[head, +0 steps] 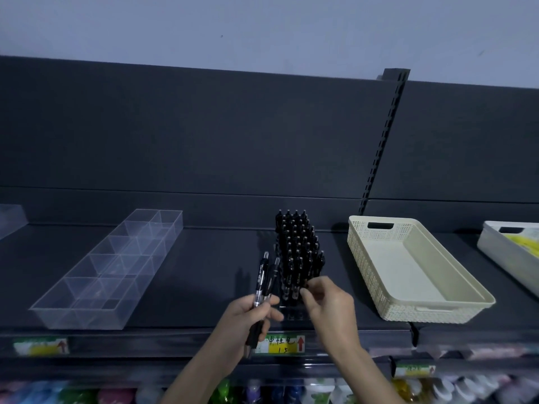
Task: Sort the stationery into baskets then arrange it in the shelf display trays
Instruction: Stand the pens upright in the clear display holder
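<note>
Pens (297, 249) stand packed upright in a barely visible clear holder (291, 313) just beyond the right hand (329, 304), which pinches a front one, while the left hand (250, 313) grips three or so loose pens (264, 277); a divided clear tray (108, 272) lies left of the hands, a cream basket (408, 287) right, and a further basket (507, 252), cut off, holds something yellow and blurred.

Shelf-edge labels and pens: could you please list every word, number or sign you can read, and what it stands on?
"中性笔" (handwritten, likely): middle price label.
"15": same label, yellow strip.
Red up arrow: same label, right end.
Red arrow, text blurred: left price label.
Blurred, unreadable: lower right label.
White print on pens in left hand: too small.
</note>
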### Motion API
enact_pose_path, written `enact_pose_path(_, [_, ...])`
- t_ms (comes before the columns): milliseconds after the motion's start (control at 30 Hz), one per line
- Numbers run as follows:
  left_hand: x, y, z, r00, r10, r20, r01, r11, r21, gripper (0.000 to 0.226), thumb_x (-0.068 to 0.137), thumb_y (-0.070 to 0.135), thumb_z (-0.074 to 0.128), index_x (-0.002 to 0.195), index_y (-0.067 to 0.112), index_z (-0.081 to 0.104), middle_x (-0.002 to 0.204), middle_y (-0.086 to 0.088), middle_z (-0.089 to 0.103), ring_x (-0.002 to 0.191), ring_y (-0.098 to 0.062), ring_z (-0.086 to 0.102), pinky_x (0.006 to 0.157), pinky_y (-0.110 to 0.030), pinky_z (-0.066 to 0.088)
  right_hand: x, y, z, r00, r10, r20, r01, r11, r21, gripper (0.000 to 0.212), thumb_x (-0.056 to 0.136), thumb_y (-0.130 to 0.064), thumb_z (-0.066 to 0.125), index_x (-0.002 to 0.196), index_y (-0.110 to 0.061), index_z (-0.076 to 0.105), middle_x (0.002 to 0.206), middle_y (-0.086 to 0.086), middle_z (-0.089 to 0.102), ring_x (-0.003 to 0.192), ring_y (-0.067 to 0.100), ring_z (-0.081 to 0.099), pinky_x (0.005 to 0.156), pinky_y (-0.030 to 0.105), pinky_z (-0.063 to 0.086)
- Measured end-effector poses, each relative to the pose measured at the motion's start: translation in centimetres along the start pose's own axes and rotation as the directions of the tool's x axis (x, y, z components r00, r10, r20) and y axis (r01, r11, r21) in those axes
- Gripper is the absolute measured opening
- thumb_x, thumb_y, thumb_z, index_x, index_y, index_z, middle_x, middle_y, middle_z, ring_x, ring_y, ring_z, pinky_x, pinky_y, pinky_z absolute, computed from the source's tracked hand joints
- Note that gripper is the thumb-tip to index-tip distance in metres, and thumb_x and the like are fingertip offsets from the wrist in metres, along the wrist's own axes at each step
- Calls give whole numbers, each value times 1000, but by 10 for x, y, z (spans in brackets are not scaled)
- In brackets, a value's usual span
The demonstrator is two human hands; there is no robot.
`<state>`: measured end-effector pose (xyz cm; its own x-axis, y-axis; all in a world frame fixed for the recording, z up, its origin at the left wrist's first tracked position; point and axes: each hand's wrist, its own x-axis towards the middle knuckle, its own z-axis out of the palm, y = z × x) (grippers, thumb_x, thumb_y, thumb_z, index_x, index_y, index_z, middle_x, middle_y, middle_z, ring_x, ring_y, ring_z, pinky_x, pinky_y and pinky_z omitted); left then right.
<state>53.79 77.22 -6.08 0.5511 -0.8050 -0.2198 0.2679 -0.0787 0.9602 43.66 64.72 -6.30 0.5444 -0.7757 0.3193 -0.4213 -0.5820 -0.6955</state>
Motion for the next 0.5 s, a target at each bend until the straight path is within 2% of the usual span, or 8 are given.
enact_pose_path(67, [1, 2, 6, 1000, 7, 30, -8, 1000, 22, 17, 95, 6, 47, 100, 5, 63, 71, -2, 70, 53, -9, 48, 52, -21, 40, -2, -5, -8, 999, -22, 25, 19, 996, 92, 9, 87, -24, 63, 81, -20, 67, 80, -4, 67, 75, 8, 62, 72, 23, 51])
enact_pose_path(167, [2, 4, 17, 993, 57, 102, -67, 994, 89, 17, 93, 3, 48, 89, 1, 64, 63, -2, 65, 53, -10, 46, 53, -19, 41, 0, -17, -15, 987, 11, 162, -56, 959, 277, 20, 85, -21, 64, 66, -25, 65, 82, -5, 62, 74, 3, 58, 65, 8, 42])
enact_pose_path(233, [0, 6, 23, 988, 78, 135, -96, 987, 132, 19, 93, 5, 49, 81, 1, 64, 56, 0, 57, 53, -11, 46, 55, -17, 41, 1, -20, -18, 973, 35, 229, -121, 920, 372, 26, 85, -15, 64, 59, -18, 61, 77, -2, 57, 69, 4, 54, 65, 10, 41])
enact_pose_path(333, [1, 8, 27, 994, 40, 104, -44, 998, 40, 18, 93, 6, 48, 88, 1, 65, 67, -5, 64, 57, -12, 51, 56, -20, 45, 5, -15, -23, 952, 38, 304, -188, 855, 483, 32, 88, -10, 59, 57, -11, 58, 63, 1, 56, 66, 9, 52, 71, 26, 42])
enact_pose_path(400, [2, 8, 28, 996, 33, 80, -33, 999, 4, 16, 93, 4, 49, 93, 1, 65, 73, -6, 67, 59, -12, 54, 56, -21, 46, 6, -13, -27, 941, 32, 337, -207, 841, 499, 35, 90, -10, 56, 56, -15, 58, 62, -2, 56, 64, 7, 51, 70, 25, 41])
enact_pose_path(500, [3, 7, 31, 996, 73, 56, -74, 997, 7, 15, 91, 1, 51, 94, 3, 66, 73, -4, 68, 60, -10, 55, 59, -21, 48, 3, -12, -27, 938, 51, 343, -223, 845, 485, 45, 93, -9, 51, 50, -19, 55, 51, -13, 53, 52, -4, 46, 59, 15, 37])
